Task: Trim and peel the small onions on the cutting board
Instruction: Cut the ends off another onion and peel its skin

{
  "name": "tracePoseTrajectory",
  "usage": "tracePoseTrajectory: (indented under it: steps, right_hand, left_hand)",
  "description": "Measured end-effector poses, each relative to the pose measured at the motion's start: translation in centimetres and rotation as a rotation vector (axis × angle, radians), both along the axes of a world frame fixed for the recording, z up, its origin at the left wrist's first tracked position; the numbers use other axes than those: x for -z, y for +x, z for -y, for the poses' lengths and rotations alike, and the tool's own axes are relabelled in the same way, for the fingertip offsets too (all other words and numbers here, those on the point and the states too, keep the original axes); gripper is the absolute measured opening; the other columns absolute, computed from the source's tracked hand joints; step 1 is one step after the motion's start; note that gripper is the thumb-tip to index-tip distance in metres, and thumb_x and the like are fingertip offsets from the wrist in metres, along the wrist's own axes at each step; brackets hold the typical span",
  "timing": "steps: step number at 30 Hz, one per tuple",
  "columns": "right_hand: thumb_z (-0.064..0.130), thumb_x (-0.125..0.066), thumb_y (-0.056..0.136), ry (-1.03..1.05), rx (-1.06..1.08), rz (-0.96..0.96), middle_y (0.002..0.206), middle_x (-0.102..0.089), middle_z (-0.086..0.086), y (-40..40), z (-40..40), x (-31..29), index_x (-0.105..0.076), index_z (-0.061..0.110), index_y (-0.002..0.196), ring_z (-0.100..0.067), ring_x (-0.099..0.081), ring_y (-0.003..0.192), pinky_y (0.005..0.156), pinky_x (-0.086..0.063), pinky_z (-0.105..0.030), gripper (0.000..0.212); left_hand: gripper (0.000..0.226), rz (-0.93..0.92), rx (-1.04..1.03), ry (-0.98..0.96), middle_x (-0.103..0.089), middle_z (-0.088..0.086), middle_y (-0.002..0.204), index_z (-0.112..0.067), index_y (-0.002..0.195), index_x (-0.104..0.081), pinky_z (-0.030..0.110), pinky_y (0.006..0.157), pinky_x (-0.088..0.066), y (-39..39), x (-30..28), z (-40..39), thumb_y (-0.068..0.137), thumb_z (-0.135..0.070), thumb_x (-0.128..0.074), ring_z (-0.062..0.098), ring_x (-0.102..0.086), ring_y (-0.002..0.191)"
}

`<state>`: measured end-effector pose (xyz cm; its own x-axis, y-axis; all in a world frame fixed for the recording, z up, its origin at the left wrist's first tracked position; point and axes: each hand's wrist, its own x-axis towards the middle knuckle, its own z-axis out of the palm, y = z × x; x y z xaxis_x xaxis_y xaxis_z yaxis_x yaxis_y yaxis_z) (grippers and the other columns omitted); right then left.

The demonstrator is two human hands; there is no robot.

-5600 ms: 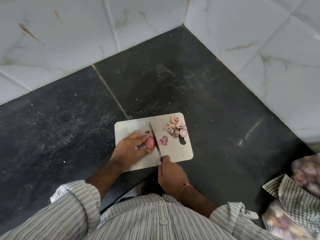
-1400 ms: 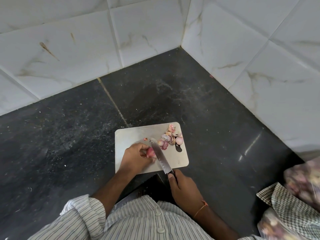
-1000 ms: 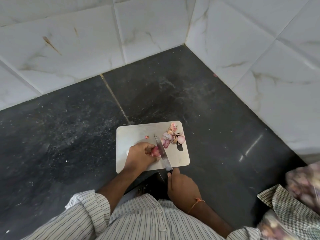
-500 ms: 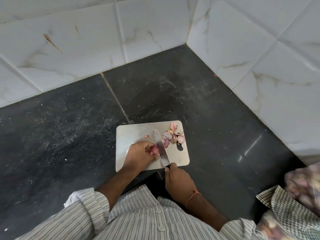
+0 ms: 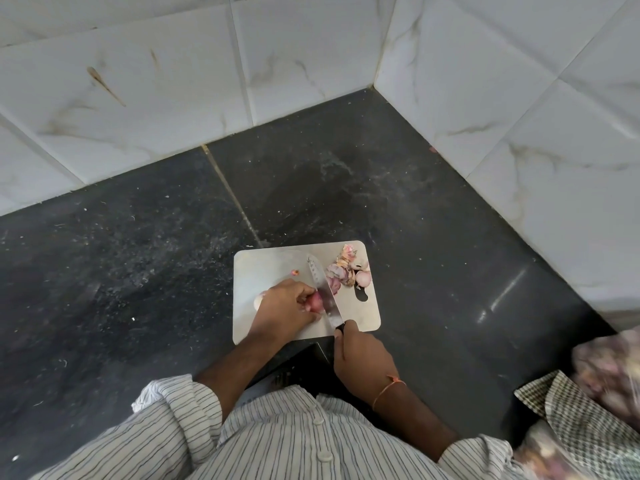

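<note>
One onion pinned on the cutting board.
My left hand pinched it; right hand gripped the knife; peels beyond the blade.

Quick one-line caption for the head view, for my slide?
Left hand steadies a small red onion on the cutting board while the right hand holds the knife against it.

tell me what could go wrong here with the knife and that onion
1. The left hand grips the small onion right beside the knife blade, so a slip could nick the fingertips.
2. The onion is round and small; it may roll under the blade.
3. The cutting board sits at the counter's front edge, so pressure might shift it.
</note>
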<state>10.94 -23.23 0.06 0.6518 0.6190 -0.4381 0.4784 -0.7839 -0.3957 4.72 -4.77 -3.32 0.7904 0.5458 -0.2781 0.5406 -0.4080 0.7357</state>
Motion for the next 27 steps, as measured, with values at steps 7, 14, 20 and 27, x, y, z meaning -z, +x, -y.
tracePoseTrajectory:
  steps: [7,14,20,27]
  right_hand:
    - [0.041,-0.031,0.112,-0.048,-0.063,0.016,0.092,-0.070,-0.008,1.1,-0.4,-0.6,-0.044,0.019,0.101,-0.034,-0.069,0.082,0.066,-0.050,-0.040,0.028]
    - [0.043,-0.031,0.112,0.004,-0.060,0.026,0.085,-0.067,-0.005,1.3,-0.2,-0.2,-0.047,0.019,0.101,-0.030,-0.066,0.076,0.068,-0.054,-0.044,0.031]
    - [0.045,-0.028,0.113,0.202,0.082,0.043,0.076,-0.064,0.002,0.1,1.6,0.7,-0.044,0.024,0.102,-0.026,-0.064,0.068,0.065,-0.052,-0.048,0.028]
    - [0.044,-0.030,0.112,0.063,0.112,0.105,0.087,-0.069,0.002,1.0,4.9,2.2,-0.049,0.025,0.117,-0.026,-0.069,0.079,0.065,-0.051,-0.040,0.027]
  left_hand:
    - [0.045,0.000,0.036,0.051,-0.069,-0.012,0.106,-0.024,0.112,-0.080,0.015,0.085,-0.054,-0.4,0.1,0.1,0.071,-0.022,-0.098,0.002,-0.067,0.091]
    - [0.050,-0.001,0.016,0.050,-0.070,-0.014,0.107,-0.026,0.114,-0.079,0.024,0.090,-0.059,-0.5,-0.1,0.0,0.069,-0.023,-0.100,0.002,-0.069,0.093]
    - [0.049,-0.006,-0.018,0.033,-0.070,-0.013,0.106,-0.028,0.108,-0.078,0.030,0.089,-0.060,-0.4,-0.3,-0.3,0.065,-0.025,-0.100,0.003,-0.068,0.091]
    - [0.049,0.042,-0.059,-0.068,-0.071,-0.011,0.112,-0.023,0.113,-0.077,0.009,0.084,-0.055,-1.4,-0.4,-1.1,0.071,-0.019,-0.099,-0.003,-0.069,0.093]
